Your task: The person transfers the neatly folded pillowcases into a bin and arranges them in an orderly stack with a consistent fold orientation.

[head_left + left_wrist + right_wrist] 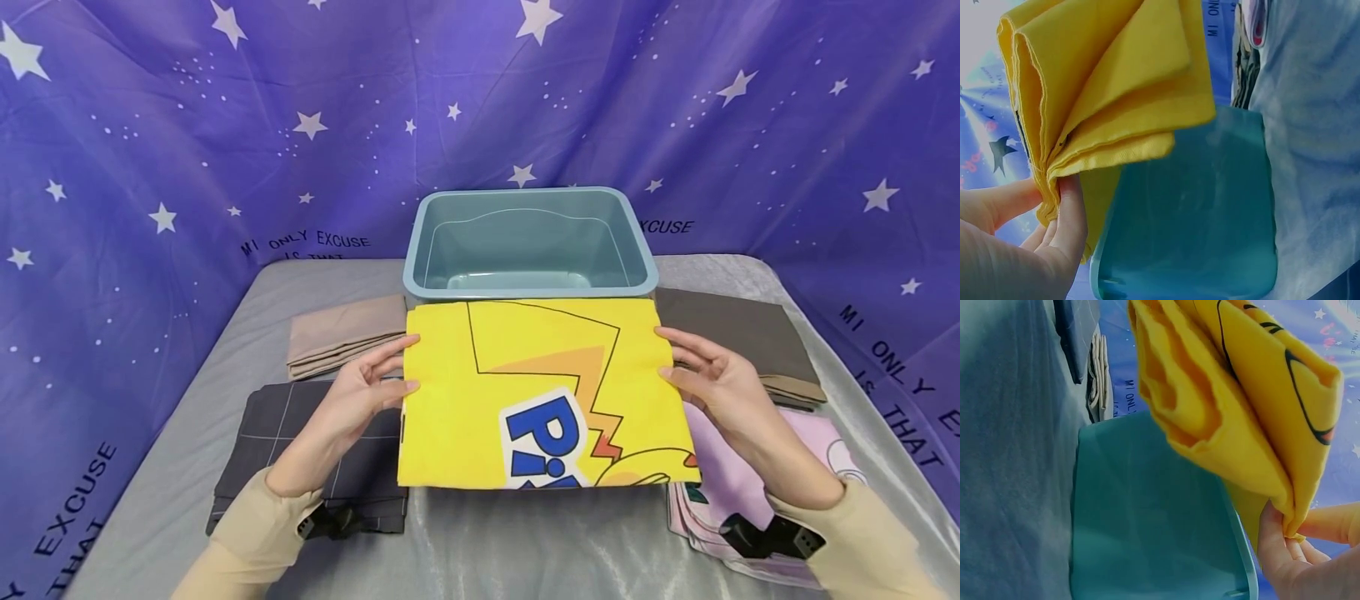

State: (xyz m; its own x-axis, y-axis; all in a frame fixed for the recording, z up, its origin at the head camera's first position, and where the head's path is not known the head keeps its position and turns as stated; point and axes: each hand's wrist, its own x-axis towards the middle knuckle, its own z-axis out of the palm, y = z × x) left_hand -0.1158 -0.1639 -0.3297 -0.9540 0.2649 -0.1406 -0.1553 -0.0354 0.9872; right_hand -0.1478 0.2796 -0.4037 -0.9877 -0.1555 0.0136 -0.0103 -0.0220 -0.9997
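A folded yellow cloth [442,417] with a cartoon print and blue lettering is held up flat between both hands, in front of the blue-green plastic bin [645,267]. My left hand [367,396] pinches its left edge between thumb and fingers; the left wrist view shows the gathered layers of the yellow cloth [1116,75] above that grip. On the opposite edge my right hand [720,387] pinches the cloth the same way, and the loose folds of the yellow cloth [1210,412] hang open in the right wrist view. The visible inside of the bin holds nothing.
Folded beige cloths [341,329] and dark checked cloths [315,450] lie on the left of the grey-covered table [540,550]. Folded brown cloths [742,333] and pink cloths [735,454] lie on the right. A purple star-printed curtain [450,67] stands behind.
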